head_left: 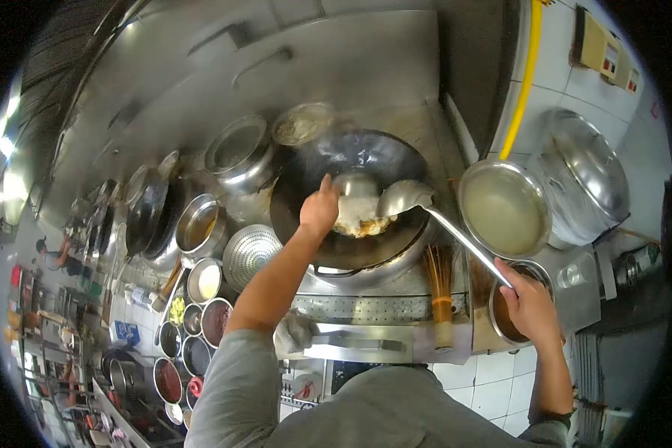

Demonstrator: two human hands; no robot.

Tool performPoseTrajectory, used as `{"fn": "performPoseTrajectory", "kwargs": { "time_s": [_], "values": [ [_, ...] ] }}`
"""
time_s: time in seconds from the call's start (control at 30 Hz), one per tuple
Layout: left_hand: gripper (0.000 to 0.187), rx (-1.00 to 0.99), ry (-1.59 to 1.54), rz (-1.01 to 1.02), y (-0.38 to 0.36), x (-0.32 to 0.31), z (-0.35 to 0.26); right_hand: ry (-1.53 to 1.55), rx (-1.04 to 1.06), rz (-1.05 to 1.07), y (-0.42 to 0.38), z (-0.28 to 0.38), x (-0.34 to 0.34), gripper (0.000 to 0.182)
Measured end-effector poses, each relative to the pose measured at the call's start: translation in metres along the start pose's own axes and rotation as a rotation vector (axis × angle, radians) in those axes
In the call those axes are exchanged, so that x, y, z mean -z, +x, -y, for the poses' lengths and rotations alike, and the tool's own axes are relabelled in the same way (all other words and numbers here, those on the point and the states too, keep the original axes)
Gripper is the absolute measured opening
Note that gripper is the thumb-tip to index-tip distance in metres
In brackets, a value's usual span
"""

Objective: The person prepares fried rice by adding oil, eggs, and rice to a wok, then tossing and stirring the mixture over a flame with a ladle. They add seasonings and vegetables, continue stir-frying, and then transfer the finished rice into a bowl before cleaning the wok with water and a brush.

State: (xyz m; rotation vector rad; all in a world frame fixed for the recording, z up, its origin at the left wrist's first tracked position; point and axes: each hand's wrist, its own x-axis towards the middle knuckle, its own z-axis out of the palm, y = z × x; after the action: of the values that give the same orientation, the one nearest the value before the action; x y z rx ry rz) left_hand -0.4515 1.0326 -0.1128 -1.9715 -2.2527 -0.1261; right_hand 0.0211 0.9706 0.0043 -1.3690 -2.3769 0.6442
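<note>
My right hand [530, 302] is closed round the end of a long-handled metal ladle [463, 237]. The ladle's bowl hangs over the right side of a large black wok [299, 231]. My left hand [321, 211] reaches over the wok from the left and grips the edge of a small metal bowl [356, 184], one finger pointing along its side. The bowl appears tipped, and white and brownish food [362, 224] shows below it in the wok. My left thumb and the grip itself are partly hidden.
A bamboo wok brush [440, 287] lies right of the wok. Beyond it stand a pot of cloudy liquid [504, 209] and a pan of brown liquid [506, 317]. On the left are a perforated strainer [251, 255], several ingredient containers and a folded cloth [293, 332].
</note>
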Motion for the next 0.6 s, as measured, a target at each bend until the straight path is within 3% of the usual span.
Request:
{"fn": "performPoseTrajectory", "kwargs": {
  "time_s": [0.17,0.37,0.47,0.57,0.6],
  "values": [
    [0.029,0.047,-0.099,0.012,-0.01,0.012,-0.003,0.069,-0.016,0.045,0.02,-0.006,-0.019,0.049],
    [0.022,0.199,-0.139,-0.357,-0.012,0.017,0.02,0.045,-0.005,0.097,0.049,-0.001,-0.009,0.049],
    [0.019,0.368,-0.23,-0.366,-0.031,0.045,0.019,0.06,0.062,0.066,0.054,-0.002,-0.014,0.049],
    [0.017,0.271,-0.173,-0.334,-0.047,0.006,0.005,0.103,0.145,0.045,0.058,-0.005,-0.033,0.049],
    [0.016,0.366,-0.268,-0.305,-0.046,0.001,0.007,0.086,0.18,0.018,0.062,-0.007,-0.04,0.049]
  ]
}}
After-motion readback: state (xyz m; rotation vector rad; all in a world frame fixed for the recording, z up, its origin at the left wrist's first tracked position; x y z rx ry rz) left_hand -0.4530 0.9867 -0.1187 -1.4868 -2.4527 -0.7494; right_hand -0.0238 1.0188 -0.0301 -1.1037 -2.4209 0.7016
